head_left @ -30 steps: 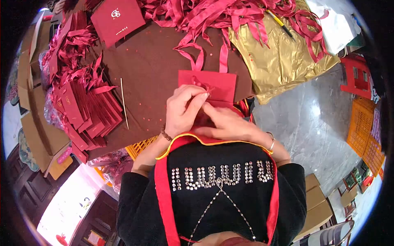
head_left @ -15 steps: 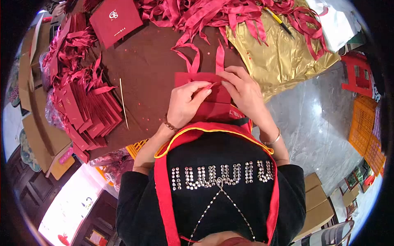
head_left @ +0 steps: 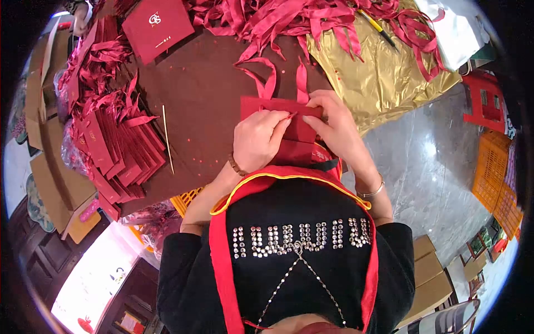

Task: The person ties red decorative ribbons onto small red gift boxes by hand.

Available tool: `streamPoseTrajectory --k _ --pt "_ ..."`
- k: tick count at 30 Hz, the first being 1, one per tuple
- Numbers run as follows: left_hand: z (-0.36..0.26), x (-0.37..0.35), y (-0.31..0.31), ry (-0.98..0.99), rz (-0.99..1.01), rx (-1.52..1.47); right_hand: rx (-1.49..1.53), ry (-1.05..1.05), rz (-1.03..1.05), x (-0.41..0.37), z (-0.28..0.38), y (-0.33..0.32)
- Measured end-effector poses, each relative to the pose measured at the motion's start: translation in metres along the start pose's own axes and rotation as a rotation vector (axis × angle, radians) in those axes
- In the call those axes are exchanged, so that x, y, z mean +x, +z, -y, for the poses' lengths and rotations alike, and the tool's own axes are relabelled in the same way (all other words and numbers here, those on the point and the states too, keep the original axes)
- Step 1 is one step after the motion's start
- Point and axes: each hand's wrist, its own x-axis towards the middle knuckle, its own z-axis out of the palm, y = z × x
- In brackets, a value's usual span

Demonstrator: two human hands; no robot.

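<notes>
A small dark red paper bag point(head_left: 300, 129) lies flat on the brown table point(head_left: 206, 94) right in front of me. A red ribbon handle point(head_left: 268, 78) loops out from its top edge. My left hand point(head_left: 257, 139) pinches the bag's upper edge between thumb and fingers. My right hand point(head_left: 334, 129) grips the same edge from the right side. Both hands cover most of the bag's face.
A fanned stack of finished red bags point(head_left: 119, 150) lies at the left, with a thin wooden stick point(head_left: 168, 139) beside it. Loose red ribbons point(head_left: 295, 19) pile at the back. A gold plastic sheet point(head_left: 384, 78) hangs off the right. A larger red bag point(head_left: 157, 26) lies far left.
A second ago both hands were bunched low over the bag near my body. My right hand has since moved up to the bag's top edge, and the left hand has shifted slightly right.
</notes>
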Motion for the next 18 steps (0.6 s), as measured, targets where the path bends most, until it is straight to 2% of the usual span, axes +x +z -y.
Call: streamPoseTrajectory --k 5,7,10,18 --pt "-0.0013 0.0035 0.0022 0.070 -0.003 0.010 0.035 0.001 0.060 0.0034 -0.0054 -0.0048" --pt "-0.0059 0.0051 0.0002 0.043 0.041 0.046 -0.016 -0.026 0.080 0.0041 -0.0044 -0.0060" --pt "-0.0048 0.0066 0.0043 0.077 0.007 0.089 -0.057 -0.077 0.063 0.0047 -0.0067 -0.0039" --pt "-0.0072 0.0078 0.0045 0.064 0.030 0.092 0.025 -0.010 0.071 0.0047 -0.0069 -0.0017"
